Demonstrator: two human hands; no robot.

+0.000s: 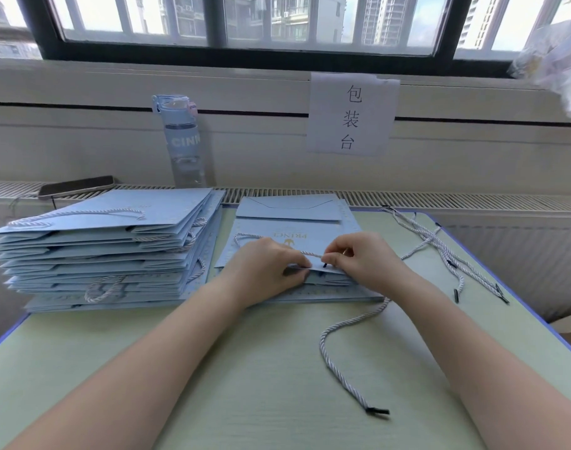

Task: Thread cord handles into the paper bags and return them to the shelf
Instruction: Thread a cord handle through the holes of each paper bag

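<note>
A flat light-blue paper bag (294,227) lies on top of a small stack in the middle of the table. My left hand (264,267) presses on the bag's near edge. My right hand (359,256) pinches a white twisted cord (245,237) by its black tip at a hole in that edge. The cord loops across the bag to the left. Another cord (339,365) trails from under the bag toward me. A tall stack of bags with cords fitted (105,251) stands at the left.
Several loose cords (446,251) lie at the right of the green table (245,368). A water bottle (182,141) and a phone (76,186) rest on the radiator ledge behind. A paper sign (350,115) hangs on the wall.
</note>
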